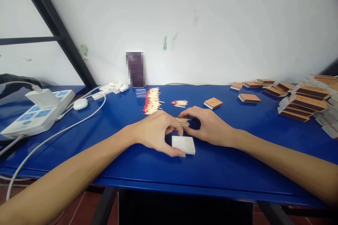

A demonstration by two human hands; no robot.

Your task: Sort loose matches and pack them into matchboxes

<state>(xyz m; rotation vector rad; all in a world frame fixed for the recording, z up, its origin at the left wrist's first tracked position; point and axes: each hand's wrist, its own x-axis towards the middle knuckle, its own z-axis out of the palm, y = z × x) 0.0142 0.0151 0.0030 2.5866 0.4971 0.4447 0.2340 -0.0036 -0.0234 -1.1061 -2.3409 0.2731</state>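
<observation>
A small white matchbox tray lies on the blue table in front of me. My left hand has its thumb on the near side of the tray and its fingers bent round the far side. Just beyond the tray, my right hand closes thumb and fingers on a small bundle of matches, partly hidden by both hands. Farther back sits another small pile of matches. To its left is a larger heap of red-tipped matches. A closed matchbox rests beyond my right hand.
Many matchboxes are stacked at the right, with several loose ones nearer the wall. White trays lie by an upright phone. A power strip, a white earphone case and cables occupy the left.
</observation>
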